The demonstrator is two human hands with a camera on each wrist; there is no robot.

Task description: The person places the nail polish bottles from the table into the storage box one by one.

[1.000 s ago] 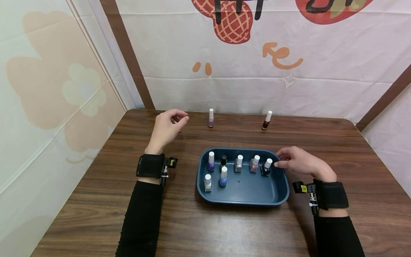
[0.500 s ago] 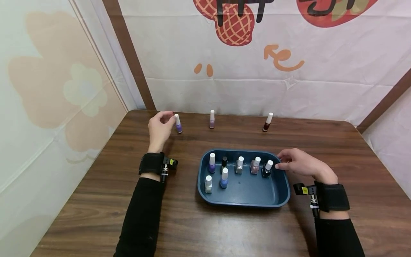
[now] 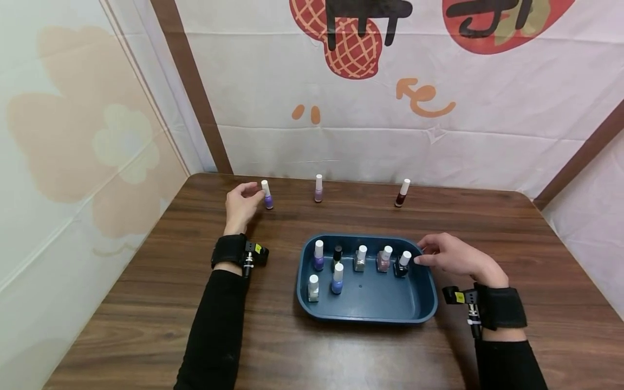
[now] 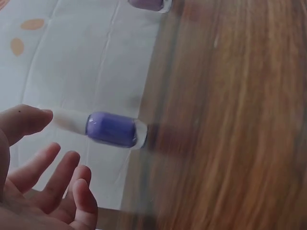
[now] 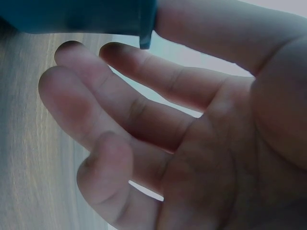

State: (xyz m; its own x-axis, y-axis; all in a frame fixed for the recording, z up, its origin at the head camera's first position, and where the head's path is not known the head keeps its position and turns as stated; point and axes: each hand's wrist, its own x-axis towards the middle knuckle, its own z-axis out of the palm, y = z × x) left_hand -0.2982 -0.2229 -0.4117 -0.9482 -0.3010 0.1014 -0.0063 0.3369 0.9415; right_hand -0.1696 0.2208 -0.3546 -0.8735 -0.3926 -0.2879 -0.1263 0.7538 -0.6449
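Observation:
My left hand [image 3: 241, 208] is beside a nail polish bottle [image 3: 267, 195] with purple polish and a white cap, standing near the table's back edge. In the left wrist view, the thumb [image 4: 29, 120] is close to the blurred cap, and the other fingers [image 4: 64, 175] are spread apart below it. My right hand [image 3: 458, 254] holds the right end of a dark blue tray [image 3: 365, 319]. Its thumb reaches over the rim; in the right wrist view, the loosely bent fingers [image 5: 72, 103] stay outside. Several nail polish bottles, among them a blue one [image 3: 337, 280], stand in the tray.
Along the back of the wooden table [image 3: 161, 303] stand a pale lilac bottle [image 3: 319, 189] and a dark red bottle [image 3: 402, 194], both white-capped. A printed cloth [image 3: 263, 81] hangs right behind the table's back edge.
My left hand has drawn left from in front of the purple bottle, bringing it into full view. The right hand keeps its place at the tray. The head view has shifted slightly.

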